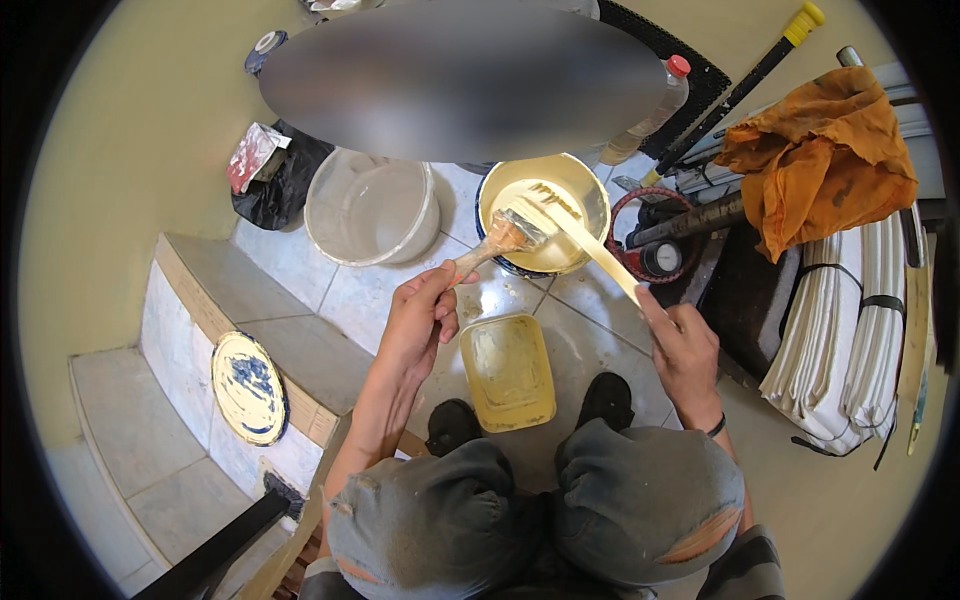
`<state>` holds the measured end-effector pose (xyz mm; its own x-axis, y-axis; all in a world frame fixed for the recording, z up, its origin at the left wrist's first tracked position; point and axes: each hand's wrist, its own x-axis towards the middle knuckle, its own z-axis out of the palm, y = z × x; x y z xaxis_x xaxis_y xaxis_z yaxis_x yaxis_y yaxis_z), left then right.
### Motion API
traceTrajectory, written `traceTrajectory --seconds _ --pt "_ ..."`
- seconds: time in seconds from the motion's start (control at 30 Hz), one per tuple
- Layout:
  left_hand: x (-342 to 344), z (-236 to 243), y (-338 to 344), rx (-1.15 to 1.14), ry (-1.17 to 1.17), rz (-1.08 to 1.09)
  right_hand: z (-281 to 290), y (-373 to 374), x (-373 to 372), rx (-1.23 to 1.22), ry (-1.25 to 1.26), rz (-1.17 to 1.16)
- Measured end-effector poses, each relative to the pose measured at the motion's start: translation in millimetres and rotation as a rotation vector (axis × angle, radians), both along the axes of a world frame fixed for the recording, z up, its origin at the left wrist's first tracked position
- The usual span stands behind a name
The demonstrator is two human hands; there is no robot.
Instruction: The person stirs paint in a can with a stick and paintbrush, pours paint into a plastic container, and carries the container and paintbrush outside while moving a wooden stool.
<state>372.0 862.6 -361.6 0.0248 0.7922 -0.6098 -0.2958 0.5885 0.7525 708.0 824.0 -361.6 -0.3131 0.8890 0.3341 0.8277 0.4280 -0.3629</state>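
A pale tiled floor point(600, 325) fills the middle of the frame, with a cream wall point(120, 165) at the left and a tiled step point(262, 275) at centre left. A round lid point(250, 388) smeared with cream and dark blue paint leans against the step's face. In the upper middle, a whitish bucket point(428, 222) stands just beside the paint bucket point(592, 190), which holds cream paint; a yellow tub point(508, 375) sits below them, near the person's shoes point(606, 400). At the upper right hangs an orange cloth point(825, 160), above bundled white sheets point(825, 350). Both forearms rise from the lower edge, bent inward toward the centre. The left hand point(420, 310) has its thumb and fingers clamped around the handle of a brush point(508, 232), which slants up and right, its head over the paint bucket. The right hand point(686, 345) grips a pale yellow stick point(602, 258), index finger laid along it, the stick slanting up and left across the bucket's mouth toward the brush head.
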Motion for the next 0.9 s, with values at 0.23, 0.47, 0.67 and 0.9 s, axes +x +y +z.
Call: traceTrajectory --seconds 0.23,0.47,0.67,0.9 --pt "8.7 0.1 1.9 0.017 0.054 -0.045 2.5 13.8 -5.2 -0.252 0.623 -0.338" --pt "16.6 5.6 -7.1 0.016 0.067 -0.078 -11.5 61.7 -55.1 -0.759 1.060 -0.389" --pt "10.4 -1.9 -6.3 0.027 0.029 -0.012 -3.3 38.8 -37.3 -0.944 1.212 -0.528" --pt "0.8 3.5 -4.7 0.024 0.086 -0.029 14.3 2.4 4.3 -0.833 1.147 -0.648"
